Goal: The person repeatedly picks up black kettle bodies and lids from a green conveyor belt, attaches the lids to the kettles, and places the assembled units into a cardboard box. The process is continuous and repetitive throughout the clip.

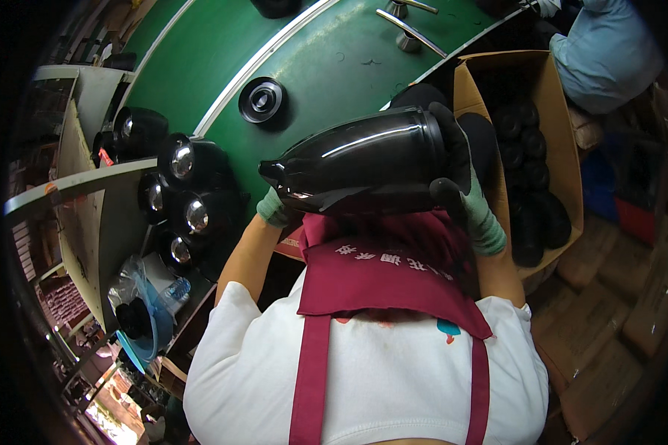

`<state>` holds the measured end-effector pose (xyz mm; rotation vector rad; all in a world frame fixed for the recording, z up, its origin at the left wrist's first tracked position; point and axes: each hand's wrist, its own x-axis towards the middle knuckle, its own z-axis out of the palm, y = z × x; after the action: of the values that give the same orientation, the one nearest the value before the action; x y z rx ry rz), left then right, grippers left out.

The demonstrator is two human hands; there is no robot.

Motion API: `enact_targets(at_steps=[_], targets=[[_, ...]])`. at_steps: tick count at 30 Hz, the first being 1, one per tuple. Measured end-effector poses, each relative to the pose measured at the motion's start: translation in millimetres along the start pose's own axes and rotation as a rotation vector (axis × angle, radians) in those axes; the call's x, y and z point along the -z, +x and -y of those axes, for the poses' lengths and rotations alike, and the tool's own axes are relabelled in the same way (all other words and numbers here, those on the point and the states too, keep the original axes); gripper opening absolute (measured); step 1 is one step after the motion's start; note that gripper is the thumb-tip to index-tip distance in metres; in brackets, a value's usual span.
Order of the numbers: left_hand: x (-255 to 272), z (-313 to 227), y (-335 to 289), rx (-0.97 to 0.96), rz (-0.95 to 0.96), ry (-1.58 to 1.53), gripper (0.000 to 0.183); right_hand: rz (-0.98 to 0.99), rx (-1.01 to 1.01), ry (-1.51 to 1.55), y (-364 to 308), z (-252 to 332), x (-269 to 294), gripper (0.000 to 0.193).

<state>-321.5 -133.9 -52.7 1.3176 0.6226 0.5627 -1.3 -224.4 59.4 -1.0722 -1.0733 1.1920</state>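
Observation:
A glossy black jug body (367, 159), like a vacuum flask shell with a short spout, lies sideways before my chest. Its spout points left and its wide end right. My right hand (459, 163), in a green glove with a black coated palm, grips the wide end, thumb below and fingers over the far side. At the spout end my left hand (276, 210), gloved alike, holds the jug from below; its fingers are mostly hidden behind the body. Beyond the jug, a round black ringed part (263, 100) rests on the green work surface (319, 78).
Several black jug bodies with shiny ends (193, 200) are stacked at the left by a metal frame (82, 185). A cardboard box (564, 141) of black round parts stands right. Metal T-shaped tools (410, 37) are at the back, and a person in a light blue sleeve (605, 55) far right.

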Motion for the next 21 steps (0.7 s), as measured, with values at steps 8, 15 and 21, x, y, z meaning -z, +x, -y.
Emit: enact_targets(at_steps=[8, 15, 21], targets=[[-15.4, 13.0, -6.4, 0.055, -0.121, -0.146, 0.039, -0.104, -0.135, 0.037, -23.8, 9.7, 13.3, 0.075], [-31.8, -18.9, 19.7, 0.188, 0.097, -0.257, 0.037, -0.02, 0.212, -0.219, -28.9, 27.2, 9.6, 0.07], [-44.2, -77.2, 37.1, 0.104, -0.061, -0.077, 0.035, -0.124, 0.068, -0.037, -10.7, 44.2, 16.7, 0.07]])
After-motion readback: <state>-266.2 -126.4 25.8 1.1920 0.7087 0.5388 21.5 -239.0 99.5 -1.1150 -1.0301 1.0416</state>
